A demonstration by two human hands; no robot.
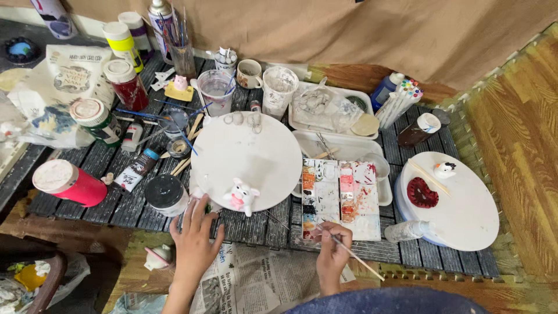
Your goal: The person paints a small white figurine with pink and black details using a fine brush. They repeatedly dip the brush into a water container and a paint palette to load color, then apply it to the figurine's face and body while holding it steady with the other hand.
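Observation:
My left hand (195, 238) rests with fingers spread on the front edge of a round white turntable (250, 157), close to a small white pig figurine (240, 196) with pink details that stands on it. My right hand (333, 253) grips a thin wooden paintbrush (354, 254), its tip down at the near edge of a rectangular paint palette (340, 197) holding red, orange and black paint.
Paint jars: a red one (70, 183), a black-lidded one (165, 195), others at back left. A water cup (215, 91), brush holder (182, 49), white trays (334, 110). A second round board (459, 200) at right carries a red heart piece (422, 193). Newspaper (256, 279) lies below.

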